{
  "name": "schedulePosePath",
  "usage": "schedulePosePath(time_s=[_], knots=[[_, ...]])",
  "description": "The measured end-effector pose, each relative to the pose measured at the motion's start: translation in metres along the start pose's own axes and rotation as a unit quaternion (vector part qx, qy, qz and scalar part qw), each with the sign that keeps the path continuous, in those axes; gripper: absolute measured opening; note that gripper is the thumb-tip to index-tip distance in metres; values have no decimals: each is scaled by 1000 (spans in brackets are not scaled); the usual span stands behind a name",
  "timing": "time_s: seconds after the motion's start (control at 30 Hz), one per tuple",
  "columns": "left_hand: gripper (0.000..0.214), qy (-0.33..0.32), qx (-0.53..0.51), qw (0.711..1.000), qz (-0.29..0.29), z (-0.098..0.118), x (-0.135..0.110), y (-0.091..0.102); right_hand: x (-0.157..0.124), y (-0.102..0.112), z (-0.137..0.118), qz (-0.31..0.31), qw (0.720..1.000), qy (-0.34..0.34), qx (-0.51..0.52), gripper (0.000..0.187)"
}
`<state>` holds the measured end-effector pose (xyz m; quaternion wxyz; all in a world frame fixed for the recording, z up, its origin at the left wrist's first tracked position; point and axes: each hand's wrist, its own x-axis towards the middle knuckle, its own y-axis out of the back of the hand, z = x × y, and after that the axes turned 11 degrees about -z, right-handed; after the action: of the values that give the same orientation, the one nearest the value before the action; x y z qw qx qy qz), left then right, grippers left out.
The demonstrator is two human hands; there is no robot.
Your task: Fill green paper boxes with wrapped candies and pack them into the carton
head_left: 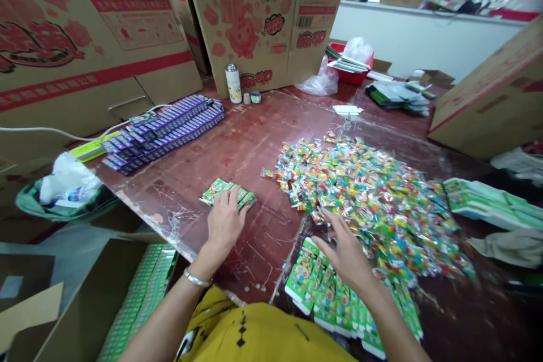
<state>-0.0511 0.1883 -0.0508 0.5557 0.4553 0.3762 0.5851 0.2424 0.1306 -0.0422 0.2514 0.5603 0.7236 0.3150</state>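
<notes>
My left hand [224,222] lies flat, fingers stretched, on a small stack of green printed packets [220,189] on the dark red table [254,141]. My right hand [345,249] hovers with fingers spread at the near edge of a big heap of small colourful wrapped sweets [369,198]. It holds nothing that I can see. Under and in front of that hand lies a row of green packets [335,300] along the table's near side.
Rows of purple packets [165,130] lie at the left rear. Large printed cartons [254,17] stand behind, with a white flask [232,83] before them. Another carton [492,102] and flat green boxes [487,203] are at the right. A box of green packets [139,294] sits below left.
</notes>
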Motion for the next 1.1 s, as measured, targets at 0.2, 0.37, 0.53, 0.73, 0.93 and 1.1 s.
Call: schedulePosePath(time_s=[0.2, 0.37, 0.53, 0.73, 0.93, 1.1], knots=[[70, -173, -123, 968, -136, 59, -40, -24, -20, 4, 21, -18, 996, -35, -80, 24], [101, -221, -111, 937, -245, 90, -68, -51, -18, -21, 17, -43, 991, -34, -124, 21], [96, -201, -123, 941, -242, 87, -72, -51, -9, -29, 12, -4, 998, -50, -26, 12], [72, -205, -213, 932, -209, 91, -74, -40, 3, -22, 3, 13, 958, -101, 268, 28], [63, -202, -263, 919, -211, 90, -65, -36, 8, -29, -3, 54, 893, -137, 425, 32], [63, -180, -371, 879, -240, 90, -58, -27, 3, -28, -11, 60, 876, -116, 464, 29]])
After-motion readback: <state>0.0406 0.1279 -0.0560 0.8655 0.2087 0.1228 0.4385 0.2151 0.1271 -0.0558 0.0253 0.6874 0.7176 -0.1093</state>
